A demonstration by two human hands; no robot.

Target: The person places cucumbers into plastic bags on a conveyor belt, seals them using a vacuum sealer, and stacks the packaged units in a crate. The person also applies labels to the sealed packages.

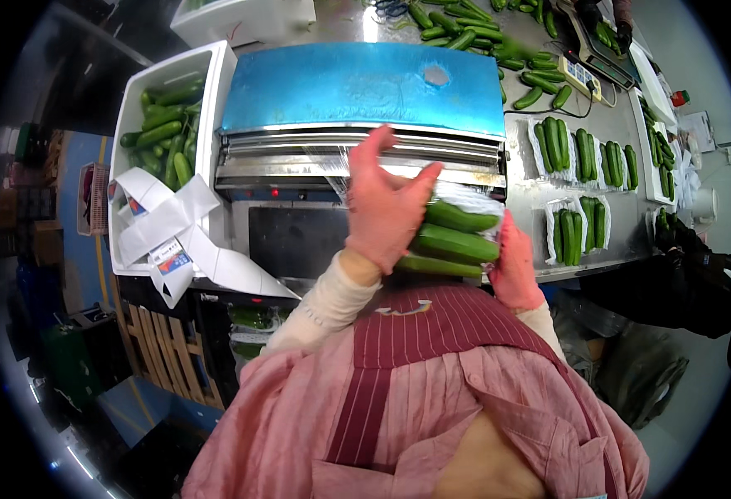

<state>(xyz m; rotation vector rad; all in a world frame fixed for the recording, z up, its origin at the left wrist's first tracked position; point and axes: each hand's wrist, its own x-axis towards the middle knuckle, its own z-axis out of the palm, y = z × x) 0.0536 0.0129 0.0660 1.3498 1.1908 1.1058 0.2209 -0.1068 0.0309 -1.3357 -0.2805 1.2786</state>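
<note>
A white foam tray of cucumbers lies in front of my chest, with several cucumbers side by side on it. My right hand, in a pink glove, grips the tray's right end. At its left end is my left hand, also gloved in pink, with thumb and fingers spread apart. Clear plastic film stretches beside the left hand toward the wrapping machine, which has a blue cover and metal rollers. Whether the left palm touches the tray is hidden.
At left, a white foam box holds cucumbers, with a strip of white labels across its front. Trays of cucumbers stand on the steel table at right. Loose cucumbers and a power strip lie behind. Another person's dark sleeve is at right.
</note>
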